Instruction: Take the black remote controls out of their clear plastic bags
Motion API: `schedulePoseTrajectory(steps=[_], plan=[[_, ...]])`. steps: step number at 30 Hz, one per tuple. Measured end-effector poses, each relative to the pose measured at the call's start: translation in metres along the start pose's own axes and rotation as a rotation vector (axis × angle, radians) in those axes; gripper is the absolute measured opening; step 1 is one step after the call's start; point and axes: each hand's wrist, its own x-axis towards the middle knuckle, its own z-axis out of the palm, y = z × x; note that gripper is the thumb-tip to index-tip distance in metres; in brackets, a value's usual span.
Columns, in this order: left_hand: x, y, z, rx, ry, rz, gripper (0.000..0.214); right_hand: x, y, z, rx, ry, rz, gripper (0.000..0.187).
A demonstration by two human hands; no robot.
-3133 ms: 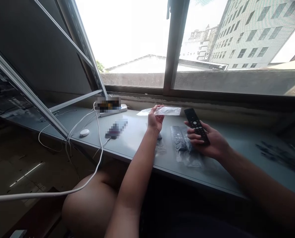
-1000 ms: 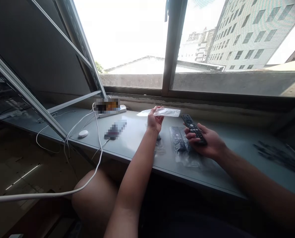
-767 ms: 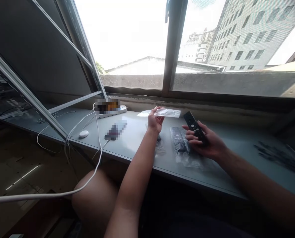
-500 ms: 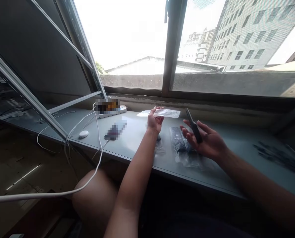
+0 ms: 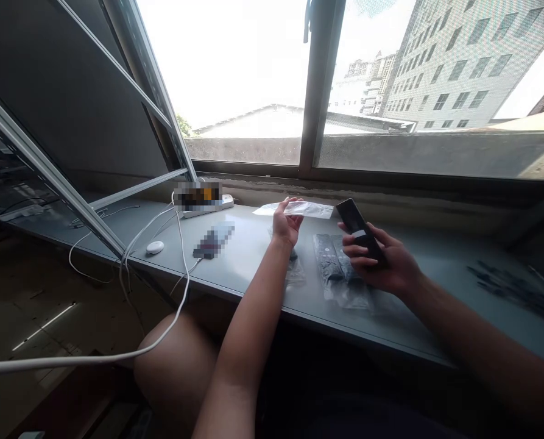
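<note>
My left hand [image 5: 287,224] is raised over the table with its fingers closed on a flat, clear plastic bag [image 5: 315,210], which sticks out on both sides of the hand. To the right, my right hand [image 5: 385,259] grips what looks like a black remote control [image 5: 360,235], tilted with its broad face showing and a small pale patch near its middle. Below and between the hands lie clear bags with dark contents [image 5: 333,265]. Another clear bag [image 5: 294,271] is partly hidden behind my left forearm.
A pile of dark, thin pieces [image 5: 509,280] lies at the table's right. On the left are a round white object [image 5: 155,247], a blurred-out device [image 5: 212,239], a power strip [image 5: 208,207] and a white cable [image 5: 183,292]. A metal frame [image 5: 89,219] leans there.
My right hand has turned the black remote control from its narrow edge to its broad face, and the fingers have wrapped round it. My left hand and its bag have hardly moved.
</note>
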Motion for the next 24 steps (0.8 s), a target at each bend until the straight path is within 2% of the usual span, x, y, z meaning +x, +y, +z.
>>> schedulePoseTrajectory(steps=[3, 10, 13, 18, 24], plan=[[0.0002, 0.0000, -0.0002, -0.007, -0.006, 0.004, 0.017, -0.0009, 0.0012, 0.0040, 0.008, 0.052, 0.000, 0.044], [-0.0026, 0.0013, 0.0015, -0.019, -0.002, -0.009, 0.019, -0.0006, 0.0016, 0.0098, -0.023, 0.167, 0.013, 0.039], [-0.0032, 0.0016, 0.0019, -0.011, 0.001, -0.006, 0.018, 0.0008, 0.0015, 0.0067, 0.003, 0.157, 0.008, 0.039], [-0.0011, 0.0005, 0.0014, -0.022, 0.017, -0.016, 0.023, 0.0004, 0.0022, 0.0040, -0.031, 0.071, 0.000, 0.041], [-0.0018, 0.0006, 0.0017, -0.003, 0.003, -0.009, 0.016, -0.0002, 0.0036, 0.0069, 0.015, 0.110, 0.018, 0.047]])
